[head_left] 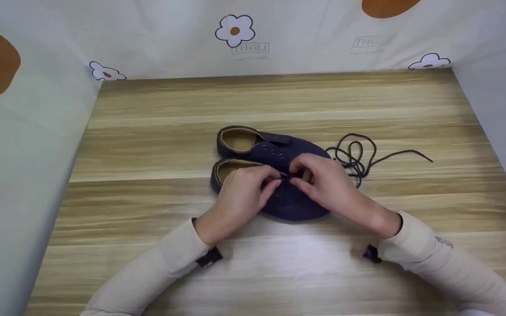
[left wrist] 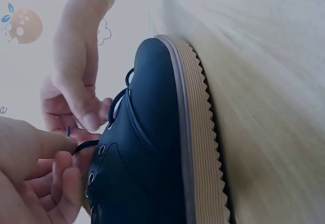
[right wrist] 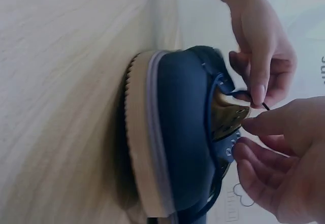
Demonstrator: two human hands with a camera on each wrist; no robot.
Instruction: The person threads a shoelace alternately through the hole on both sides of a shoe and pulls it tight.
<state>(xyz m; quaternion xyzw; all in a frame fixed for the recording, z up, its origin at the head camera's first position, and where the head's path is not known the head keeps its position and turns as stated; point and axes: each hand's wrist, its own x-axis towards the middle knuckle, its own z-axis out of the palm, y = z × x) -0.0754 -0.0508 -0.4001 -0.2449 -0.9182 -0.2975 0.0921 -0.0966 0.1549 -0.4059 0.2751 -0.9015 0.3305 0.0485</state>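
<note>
A pair of dark navy shoes stands side by side, toes to the right. The near shoe (head_left: 299,208) has its lace threaded at the toe end in the left wrist view. With thumb and finger, my left hand (head_left: 242,186) pinches the shoelace (left wrist: 87,145) close to its tip, above the eyelets. My right hand (head_left: 330,177) faces it with bent fingers, fingertips at the eyelet flap (right wrist: 231,150); whether they grip the flap or the lace is unclear. Just behind lies the far shoe (head_left: 275,149), its eyelets bare.
A loose dark lace (head_left: 356,153) lies tangled right of the toes, one end trailing right. The wood-grain tabletop (head_left: 147,131) extends around the shoes. Patterned pale sheeting (head_left: 169,39) walls the back and both sides.
</note>
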